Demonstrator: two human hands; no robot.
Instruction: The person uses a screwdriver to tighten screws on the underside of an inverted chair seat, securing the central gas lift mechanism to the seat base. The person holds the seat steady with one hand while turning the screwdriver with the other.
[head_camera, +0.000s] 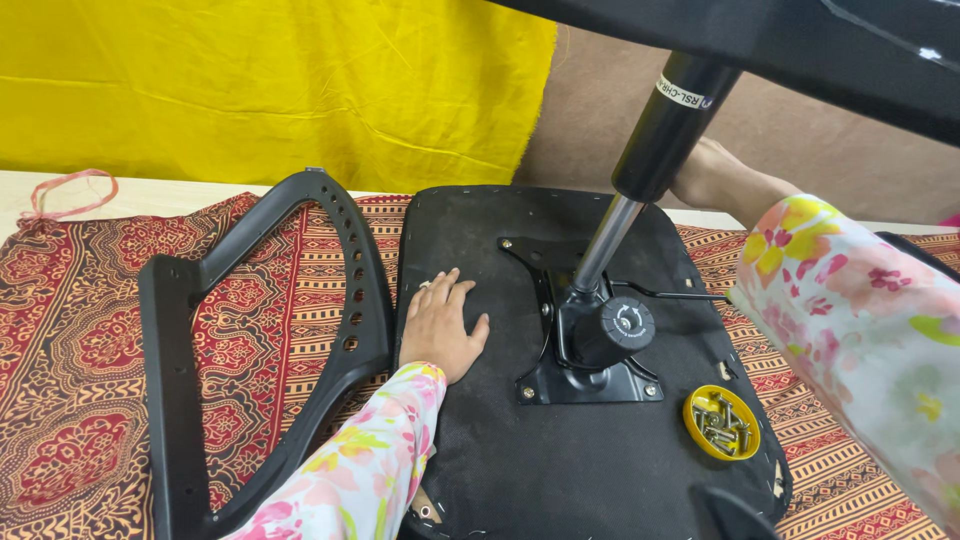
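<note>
An upturned black chair seat (500, 450) lies on a patterned red cloth. My left hand (440, 325) rests flat on its underside, fingers together, holding nothing. A black metal mechanism plate (590, 350) is mounted at the seat's middle. From it a gas lift column (650, 150), silver below and black above, rises toward the upper right. My right hand (715, 175) grips the black upper part of that column from behind, partly hidden by it. A black chair base part (800, 50) crosses the top right.
A black plastic armrest frame (200, 330) with a row of holes lies left of the seat. A small yellow cup of several screws (721, 422) sits on the seat's right side. A thin lever (680, 294) sticks out rightward. Yellow fabric (250, 80) hangs behind.
</note>
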